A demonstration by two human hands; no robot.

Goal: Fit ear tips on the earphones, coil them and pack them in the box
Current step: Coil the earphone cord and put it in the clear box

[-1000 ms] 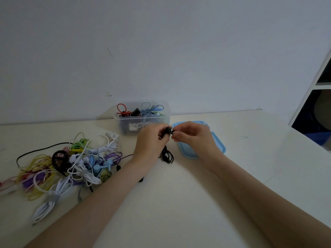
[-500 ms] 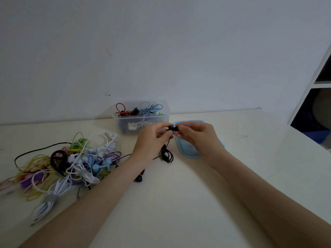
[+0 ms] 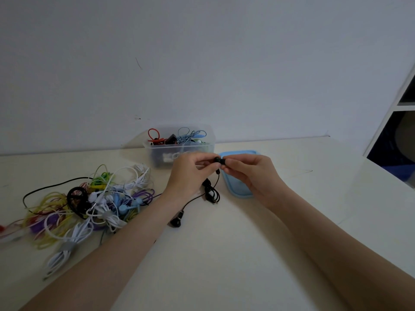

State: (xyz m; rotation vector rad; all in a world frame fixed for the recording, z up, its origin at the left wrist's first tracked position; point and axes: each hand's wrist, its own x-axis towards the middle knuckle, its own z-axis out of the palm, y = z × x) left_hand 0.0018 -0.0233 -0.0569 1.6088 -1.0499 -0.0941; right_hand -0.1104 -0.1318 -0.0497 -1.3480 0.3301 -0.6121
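A black earbud [image 3: 219, 160] is pinched between my left hand [image 3: 189, 173] and my right hand [image 3: 249, 171], fingertips meeting above the table. Its black cable [image 3: 211, 191] hangs down into a small tangle on the table, and the second black earbud [image 3: 176, 221] lies by my left forearm. Whether an ear tip sits on the held bud is too small to tell. The clear plastic box [image 3: 179, 151] with red, blue and black earphones inside stands at the wall behind my hands.
The box's blue lid [image 3: 238, 189] lies flat under my right hand. A pile of tangled earphones [image 3: 89, 203] in white, yellow, purple, green and black covers the table's left side. A white shelf unit [image 3: 397, 122] stands at the far right.
Both hands have drawn closer together on the black earbud and lifted slightly; the cable tangle and loose bud shifted a little on the table.
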